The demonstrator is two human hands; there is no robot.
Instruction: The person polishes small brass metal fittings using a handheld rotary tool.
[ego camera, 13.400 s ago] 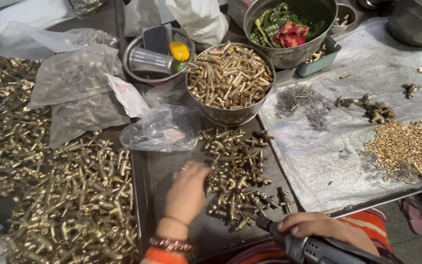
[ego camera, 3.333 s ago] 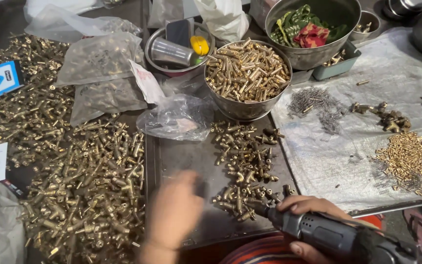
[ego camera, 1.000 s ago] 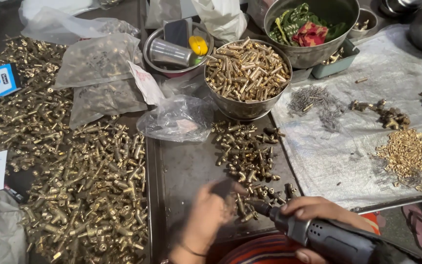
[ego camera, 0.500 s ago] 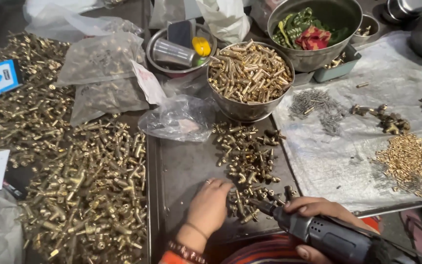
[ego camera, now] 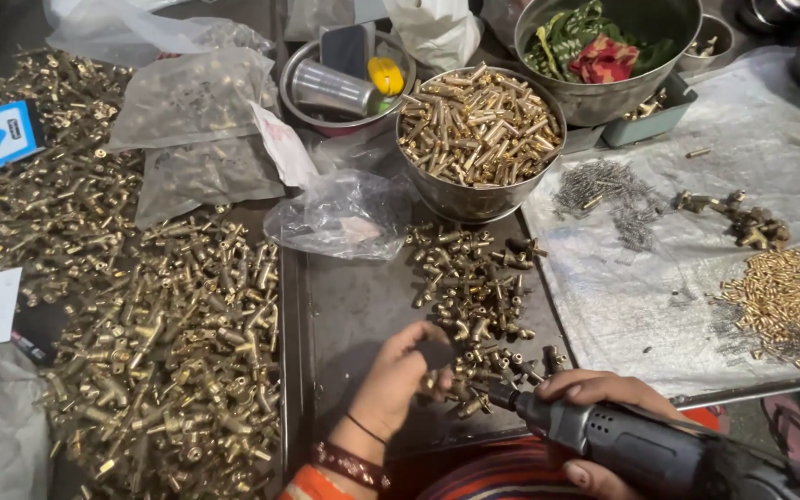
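A bowl of pins (ego camera: 480,139) is set far of the fittings (ego camera: 474,287) on the tray (ego camera: 344,306); a larger heap (ego camera: 159,352) is spread left.

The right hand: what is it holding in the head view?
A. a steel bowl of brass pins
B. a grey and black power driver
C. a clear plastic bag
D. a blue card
B. The right hand is wrapped around the body of a grey and black power driver, whose tip points at the small brass fittings on the metal tray beside the left hand.
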